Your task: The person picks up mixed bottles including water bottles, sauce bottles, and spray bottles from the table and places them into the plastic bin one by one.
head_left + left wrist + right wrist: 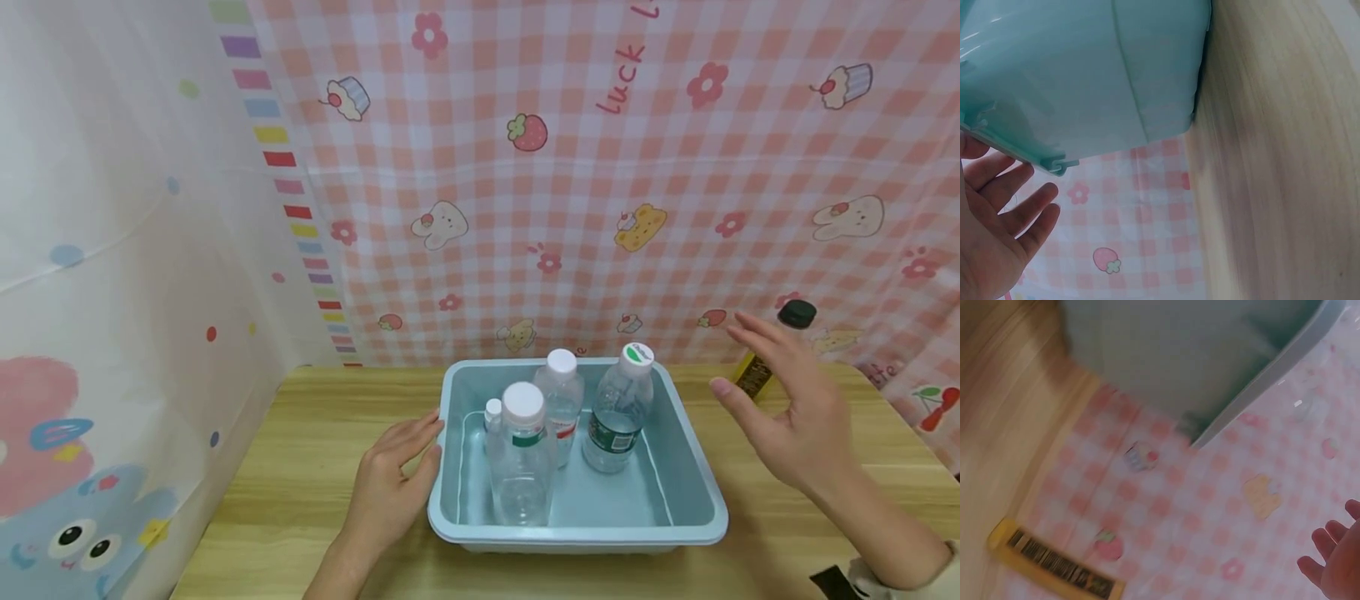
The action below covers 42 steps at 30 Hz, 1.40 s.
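A light blue plastic basin (585, 533) stands on the table with several clear bottles upright inside. My left hand (395, 479) touches the basin's left rim, its fingers fairly straight; the left wrist view has that hand (1000, 219) at the basin's rim too. Off to the basin's right, my right hand (798, 408) is raised with fingers spread and nothing held. Partly hidden behind it stands a yellow bottle (752, 375) with a dark cap. In the right wrist view, the right hand (1338, 556) is apart from both the yellow bottle (1054, 562) and the basin (1166, 356).
Inside the basin are a large white-capped bottle (522, 475) in front, a bottle with a red-marked label (562, 400) behind it, a small white-capped bottle (492, 414) and a green-labelled bottle (617, 425). A pink checked cloth (480, 200) hangs behind the wooden table (292, 467).
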Available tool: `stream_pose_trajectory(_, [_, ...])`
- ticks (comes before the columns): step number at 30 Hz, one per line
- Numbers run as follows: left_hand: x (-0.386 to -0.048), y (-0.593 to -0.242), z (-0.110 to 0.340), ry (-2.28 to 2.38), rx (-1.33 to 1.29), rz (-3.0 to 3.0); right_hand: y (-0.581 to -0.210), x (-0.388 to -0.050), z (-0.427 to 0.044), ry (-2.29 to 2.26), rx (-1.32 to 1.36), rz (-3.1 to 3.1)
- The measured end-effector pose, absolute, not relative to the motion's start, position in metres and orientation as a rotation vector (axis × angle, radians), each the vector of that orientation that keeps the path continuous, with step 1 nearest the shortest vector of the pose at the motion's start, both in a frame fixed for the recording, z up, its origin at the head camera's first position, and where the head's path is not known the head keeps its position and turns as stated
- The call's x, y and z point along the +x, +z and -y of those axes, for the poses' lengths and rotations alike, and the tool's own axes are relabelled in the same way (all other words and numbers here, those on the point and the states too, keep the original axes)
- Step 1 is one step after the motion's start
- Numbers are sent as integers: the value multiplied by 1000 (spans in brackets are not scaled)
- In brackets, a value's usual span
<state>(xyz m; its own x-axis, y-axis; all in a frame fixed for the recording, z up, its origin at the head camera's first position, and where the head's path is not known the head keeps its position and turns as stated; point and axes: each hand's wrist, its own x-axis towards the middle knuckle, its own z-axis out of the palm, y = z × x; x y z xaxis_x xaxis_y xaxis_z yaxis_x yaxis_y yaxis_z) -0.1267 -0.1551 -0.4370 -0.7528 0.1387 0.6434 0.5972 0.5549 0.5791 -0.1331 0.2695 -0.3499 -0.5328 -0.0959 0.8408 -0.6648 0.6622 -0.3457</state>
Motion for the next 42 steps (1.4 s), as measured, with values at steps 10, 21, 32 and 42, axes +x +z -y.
stream_pose_trajectory(10, [-127,-437,156,-1118,-602,2251,-359,-149,-312,675,446,2206])
stream_pose_trajectory(21, [-127,-437,155,-1115,-599,2243,-359,-172,-348,673,110,2457])
stream_pose_trajectory(32, [-127,-436,155,-1119,-587,2259,-367,-194,-364,829,-149,2556])
stream_pose_trajectory(42, [-127,-436,155,-1119,-591,2249,-376,-204,-381,1077,-352,2575])
